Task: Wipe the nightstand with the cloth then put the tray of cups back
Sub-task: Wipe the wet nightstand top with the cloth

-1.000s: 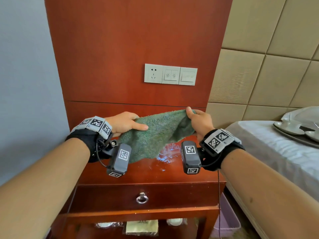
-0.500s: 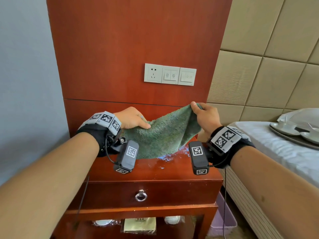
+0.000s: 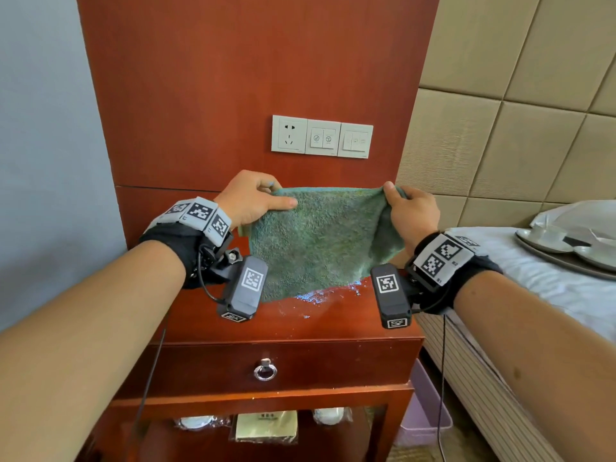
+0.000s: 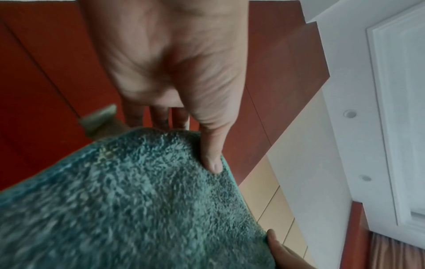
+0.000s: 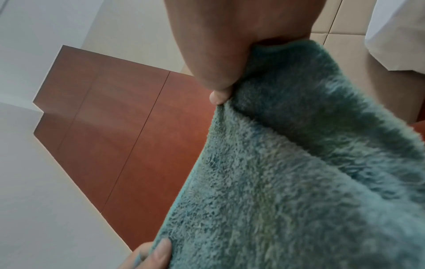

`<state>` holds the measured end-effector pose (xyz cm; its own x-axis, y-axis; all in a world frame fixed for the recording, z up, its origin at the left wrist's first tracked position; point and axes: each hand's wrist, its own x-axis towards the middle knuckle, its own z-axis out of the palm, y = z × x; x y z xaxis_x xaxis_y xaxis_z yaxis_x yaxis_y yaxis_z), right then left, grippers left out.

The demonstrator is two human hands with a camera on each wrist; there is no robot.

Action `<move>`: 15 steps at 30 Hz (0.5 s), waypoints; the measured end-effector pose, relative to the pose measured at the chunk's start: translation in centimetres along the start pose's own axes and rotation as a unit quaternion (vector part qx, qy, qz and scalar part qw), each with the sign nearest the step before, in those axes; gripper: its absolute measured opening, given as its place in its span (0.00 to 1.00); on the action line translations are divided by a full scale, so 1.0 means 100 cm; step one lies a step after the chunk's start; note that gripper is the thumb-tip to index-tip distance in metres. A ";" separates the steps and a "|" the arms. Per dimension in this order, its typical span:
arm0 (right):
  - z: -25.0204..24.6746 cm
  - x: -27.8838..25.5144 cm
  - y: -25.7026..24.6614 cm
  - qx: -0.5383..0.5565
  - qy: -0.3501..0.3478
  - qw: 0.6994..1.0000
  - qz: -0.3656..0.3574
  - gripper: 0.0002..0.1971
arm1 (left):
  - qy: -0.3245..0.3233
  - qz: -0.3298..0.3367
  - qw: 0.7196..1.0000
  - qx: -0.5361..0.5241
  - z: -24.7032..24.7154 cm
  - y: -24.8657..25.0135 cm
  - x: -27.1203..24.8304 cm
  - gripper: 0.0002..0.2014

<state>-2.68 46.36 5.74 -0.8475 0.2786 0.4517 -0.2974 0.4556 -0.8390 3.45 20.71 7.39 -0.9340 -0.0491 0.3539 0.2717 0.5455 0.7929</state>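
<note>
A green terry cloth (image 3: 316, 241) hangs spread out above the red-brown nightstand (image 3: 290, 323). My left hand (image 3: 253, 201) pinches its upper left corner, thumb on the front (image 4: 212, 160). My right hand (image 3: 408, 211) pinches the upper right corner (image 5: 220, 94). The cloth (image 4: 128, 200) fills the lower part of both wrist views (image 5: 287, 182). A wet smear (image 3: 320, 296) glistens on the nightstand top just below the cloth's lower edge. The tray of cups (image 3: 566, 250) lies on the bed at the right.
Behind the nightstand stands a wooden wall panel with a socket and switch plate (image 3: 321, 136). The bed (image 3: 533, 295) abuts the nightstand's right side. A drawer with a ring pull (image 3: 265, 371) sits under the top; packets lie on the lower shelf (image 3: 266, 425). A lilac bin (image 3: 423, 425) stands on the floor.
Both hands have risen and drawn apart, stretching the cloth flat and level; before, it sagged slanted between them.
</note>
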 end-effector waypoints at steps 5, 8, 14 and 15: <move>-0.009 0.002 0.007 -0.030 -0.030 0.999 0.004 0.18 | 0.056 0.016 0.998 -0.003 0.007 0.006 0.006 0.13; -0.010 0.000 0.015 -0.060 -0.052 0.997 0.008 0.16 | 0.077 -0.003 0.997 0.022 0.016 0.002 0.012 0.17; 0.005 -0.018 0.053 -0.088 -0.127 0.985 0.076 0.17 | 0.035 -0.092 0.988 0.120 0.033 -0.022 0.008 0.11; 0.009 -0.022 0.062 -0.116 -0.161 0.975 0.096 0.18 | 0.009 -0.109 0.980 0.168 0.039 -0.029 0.004 0.11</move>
<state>-3.05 47.76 -0.76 -0.9831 0.1137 0.1434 -0.0448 0.6103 -0.7909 1.34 22.36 3.33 -0.9564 -0.2081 0.2048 -0.0284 0.7644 0.6441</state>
